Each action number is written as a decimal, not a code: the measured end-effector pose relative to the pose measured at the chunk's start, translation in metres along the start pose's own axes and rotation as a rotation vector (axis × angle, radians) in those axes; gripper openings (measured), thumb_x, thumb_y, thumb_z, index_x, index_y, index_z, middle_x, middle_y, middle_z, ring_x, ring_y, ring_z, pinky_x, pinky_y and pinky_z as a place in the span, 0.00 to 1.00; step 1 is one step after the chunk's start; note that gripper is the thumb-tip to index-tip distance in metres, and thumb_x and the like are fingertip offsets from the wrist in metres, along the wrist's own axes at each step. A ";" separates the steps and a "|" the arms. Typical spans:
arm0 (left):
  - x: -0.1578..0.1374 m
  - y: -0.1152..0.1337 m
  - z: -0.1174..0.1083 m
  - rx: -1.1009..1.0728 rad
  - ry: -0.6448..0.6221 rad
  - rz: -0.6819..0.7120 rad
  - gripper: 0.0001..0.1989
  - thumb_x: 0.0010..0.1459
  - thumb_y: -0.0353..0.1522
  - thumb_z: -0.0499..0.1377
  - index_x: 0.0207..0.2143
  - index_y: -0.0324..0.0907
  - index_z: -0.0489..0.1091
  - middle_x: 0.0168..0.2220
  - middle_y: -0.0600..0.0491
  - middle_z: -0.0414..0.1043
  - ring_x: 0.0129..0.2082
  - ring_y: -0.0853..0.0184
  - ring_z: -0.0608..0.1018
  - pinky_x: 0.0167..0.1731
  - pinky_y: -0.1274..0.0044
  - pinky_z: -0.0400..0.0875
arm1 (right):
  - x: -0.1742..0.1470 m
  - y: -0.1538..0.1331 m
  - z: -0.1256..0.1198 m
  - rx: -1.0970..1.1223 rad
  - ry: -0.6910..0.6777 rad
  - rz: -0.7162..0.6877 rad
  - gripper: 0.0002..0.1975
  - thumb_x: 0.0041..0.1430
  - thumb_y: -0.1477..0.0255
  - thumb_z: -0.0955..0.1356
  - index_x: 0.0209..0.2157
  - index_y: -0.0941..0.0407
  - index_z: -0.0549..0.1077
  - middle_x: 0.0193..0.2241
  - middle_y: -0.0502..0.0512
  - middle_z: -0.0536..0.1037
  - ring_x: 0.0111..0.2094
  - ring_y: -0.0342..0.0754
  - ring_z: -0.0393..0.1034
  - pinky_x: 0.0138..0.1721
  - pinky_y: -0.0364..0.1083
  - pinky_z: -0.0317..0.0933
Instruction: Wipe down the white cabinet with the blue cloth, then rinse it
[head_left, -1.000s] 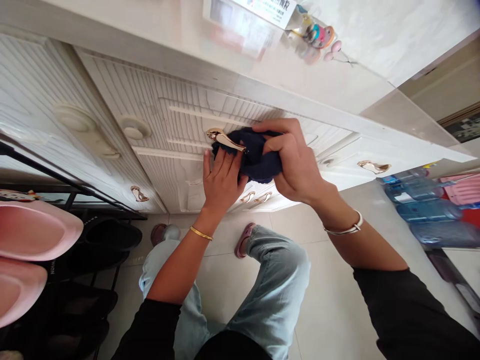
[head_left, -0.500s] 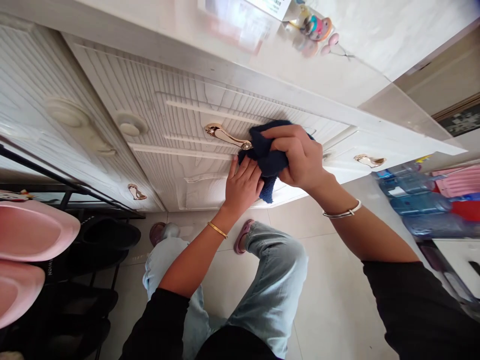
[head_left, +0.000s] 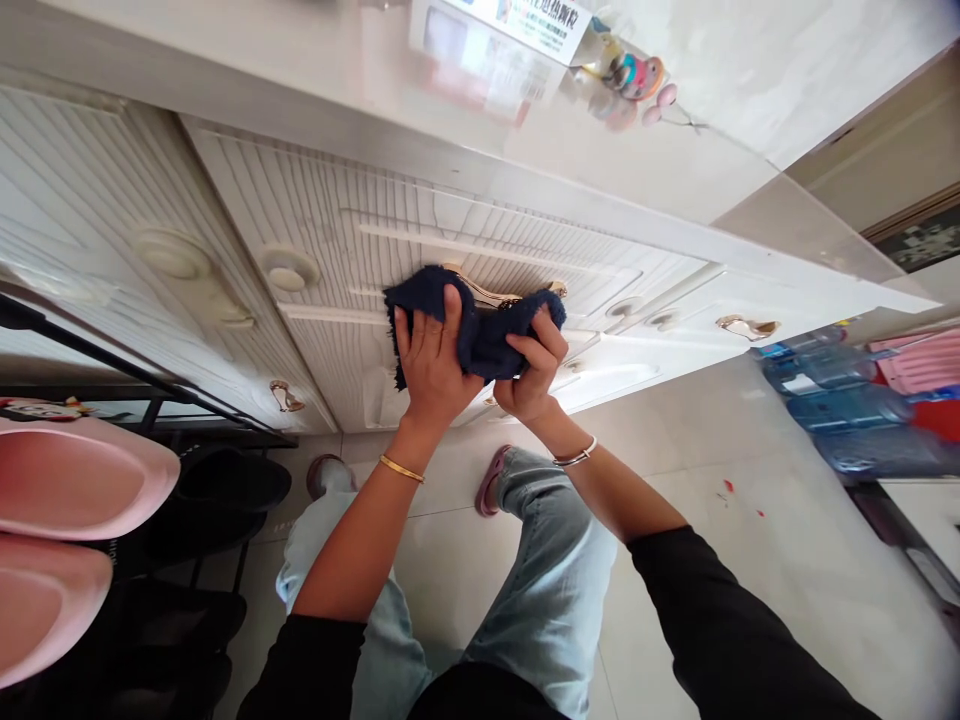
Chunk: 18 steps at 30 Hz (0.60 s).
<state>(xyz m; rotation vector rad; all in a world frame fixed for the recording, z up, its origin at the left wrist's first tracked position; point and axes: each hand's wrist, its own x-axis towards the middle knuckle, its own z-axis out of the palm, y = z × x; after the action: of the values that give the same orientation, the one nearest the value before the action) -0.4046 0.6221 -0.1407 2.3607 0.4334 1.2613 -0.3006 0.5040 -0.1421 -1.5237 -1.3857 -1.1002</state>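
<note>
The white cabinet (head_left: 247, 180) fills most of what I see, its wood-grained fronts running across in front of me below the pale worktop (head_left: 750, 90). Under me is the light tiled floor (head_left: 675, 590), and my feet stand on it below my faded jeans (head_left: 559, 570). On my left is a black rack (head_left: 82, 345) with a pair of pink clogs (head_left: 79, 470) and some dark shoes (head_left: 217, 475); well off to my right lie large blue plastic bottles (head_left: 851, 410).

Both my hands are at the navy cloth (head_left: 486, 345), which is bunched against the drawer front around a curved gold handle (head_left: 487, 294). My left hand (head_left: 433, 368) lies on the cloth's left part, fingers nearly straight and slightly spread, pressing rather than gripping. My right hand (head_left: 536, 360) is curled closed on the right part, near that end of the handle, with the cloth pinched in its fingers. The bar's upper edge shows above the cloth — how far the fabric wraps behind it, I can't quite tell.

A round knob (head_left: 289, 270) sits left of the cloth, apart from it. Smallest of all — a colourful little figurine (head_left: 637, 76) beside a printed box (head_left: 536, 28) on the worktop.
</note>
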 end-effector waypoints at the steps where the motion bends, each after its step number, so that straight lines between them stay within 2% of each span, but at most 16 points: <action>1: 0.001 0.004 0.003 -0.005 0.016 0.001 0.38 0.67 0.49 0.48 0.70 0.32 0.56 0.68 0.37 0.65 0.73 0.52 0.60 0.75 0.55 0.35 | 0.000 0.001 0.002 -0.028 0.017 0.004 0.13 0.72 0.62 0.59 0.53 0.50 0.65 0.60 0.62 0.68 0.63 0.57 0.68 0.62 0.68 0.67; 5: -0.001 0.018 0.012 -0.057 0.050 0.028 0.36 0.69 0.44 0.44 0.69 0.26 0.56 0.66 0.33 0.66 0.72 0.52 0.61 0.74 0.57 0.37 | -0.004 0.014 -0.003 -0.116 0.036 -0.001 0.14 0.73 0.58 0.59 0.49 0.51 0.67 0.57 0.62 0.69 0.61 0.57 0.70 0.61 0.68 0.67; 10: -0.001 0.014 0.007 -0.043 -0.082 0.043 0.33 0.69 0.41 0.43 0.70 0.32 0.58 0.62 0.38 0.73 0.71 0.52 0.63 0.74 0.56 0.38 | -0.011 0.020 -0.013 -0.159 0.081 0.036 0.13 0.72 0.63 0.60 0.53 0.51 0.67 0.56 0.63 0.70 0.59 0.56 0.71 0.57 0.66 0.71; 14: 0.003 -0.009 -0.011 0.027 -0.069 0.086 0.36 0.68 0.46 0.46 0.70 0.33 0.60 0.60 0.37 0.74 0.69 0.50 0.67 0.73 0.55 0.39 | -0.021 -0.008 -0.001 -0.160 0.061 0.196 0.16 0.72 0.63 0.58 0.57 0.52 0.65 0.60 0.67 0.67 0.64 0.59 0.67 0.61 0.69 0.67; 18: -0.001 -0.035 -0.034 0.109 -0.039 -0.027 0.37 0.69 0.47 0.45 0.70 0.32 0.59 0.64 0.35 0.70 0.72 0.48 0.62 0.73 0.54 0.40 | -0.025 -0.053 0.027 -0.031 -0.088 0.230 0.24 0.71 0.67 0.58 0.66 0.53 0.57 0.66 0.67 0.63 0.70 0.60 0.60 0.65 0.69 0.65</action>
<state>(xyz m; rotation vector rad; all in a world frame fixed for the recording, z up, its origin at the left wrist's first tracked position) -0.4362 0.6597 -0.1423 2.4565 0.5326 1.2053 -0.3515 0.5264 -0.1748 -1.7237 -1.2194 -0.9260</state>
